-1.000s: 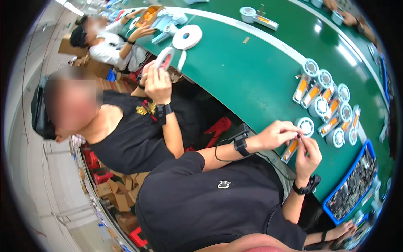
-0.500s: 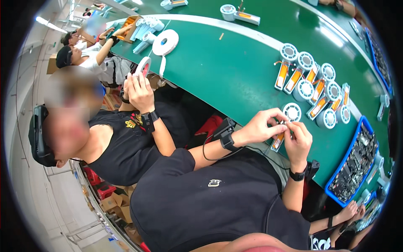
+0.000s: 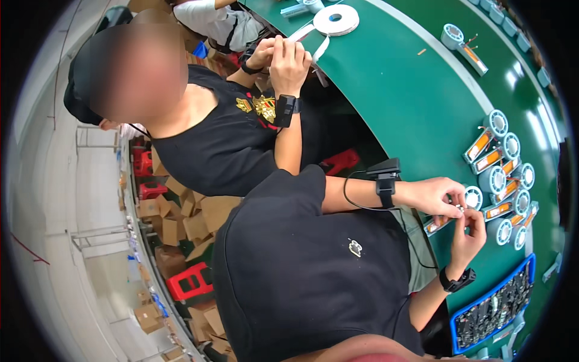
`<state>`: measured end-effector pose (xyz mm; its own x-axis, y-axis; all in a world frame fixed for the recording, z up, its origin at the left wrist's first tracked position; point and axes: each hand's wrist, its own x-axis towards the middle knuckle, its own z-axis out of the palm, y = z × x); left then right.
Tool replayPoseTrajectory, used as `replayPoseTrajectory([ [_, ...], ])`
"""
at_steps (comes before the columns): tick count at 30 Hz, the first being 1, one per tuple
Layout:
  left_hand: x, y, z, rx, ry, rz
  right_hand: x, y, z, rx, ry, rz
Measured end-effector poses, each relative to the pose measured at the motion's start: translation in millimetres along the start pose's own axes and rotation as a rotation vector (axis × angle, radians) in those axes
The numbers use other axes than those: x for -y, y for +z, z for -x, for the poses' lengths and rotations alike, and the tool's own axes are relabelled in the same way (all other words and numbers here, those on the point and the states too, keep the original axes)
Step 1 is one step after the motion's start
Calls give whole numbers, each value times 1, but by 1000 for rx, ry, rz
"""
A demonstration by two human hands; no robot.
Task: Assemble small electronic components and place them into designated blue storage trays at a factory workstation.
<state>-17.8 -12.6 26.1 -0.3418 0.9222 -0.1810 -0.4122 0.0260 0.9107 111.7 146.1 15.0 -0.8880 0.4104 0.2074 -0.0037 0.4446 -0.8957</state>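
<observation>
My left hand (image 3: pixel 441 198) and my right hand (image 3: pixel 469 236) meet at the near edge of the green table, each with its fingertips pinched. Between them is a small pale piece, mostly covered by the fingers, which I cannot make out. Under and beside my hands lies an open, pale-blue handheld fan housing (image 3: pixel 473 197). Its round slotted head shows past my left fingers, and part of its handle with an orange battery sticks out below that hand. The middle of the housing is hidden.
Several similar fan housings (image 3: pixel 496 180) with orange batteries lie just beyond my hands. A blue tray (image 3: pixel 453 330) of small dark parts sits to the right. At my left a co-worker's hands (image 3: pixel 288 66) are near a white tape roll (image 3: pixel 332 20). A cable hangs from my left wrist device.
My view has turned, so the table and housings appear farther right and more cardboard boxes show at left. Both hands stay pinched together at the fan housing.
</observation>
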Motion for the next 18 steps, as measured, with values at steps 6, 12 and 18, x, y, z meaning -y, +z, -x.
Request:
replayPoseTrajectory([
  [6, -14, -20, -4, -100, 259, -473, 24, 29, -11, -125, -125, 309],
  [12, -17, -30, -6, 12, -21, -171, 29, 13, -27, -66, -91, 362],
  [18, 8, -16, -8, -15, -86, 127, 46, 2, -16, -101, 10, 147],
])
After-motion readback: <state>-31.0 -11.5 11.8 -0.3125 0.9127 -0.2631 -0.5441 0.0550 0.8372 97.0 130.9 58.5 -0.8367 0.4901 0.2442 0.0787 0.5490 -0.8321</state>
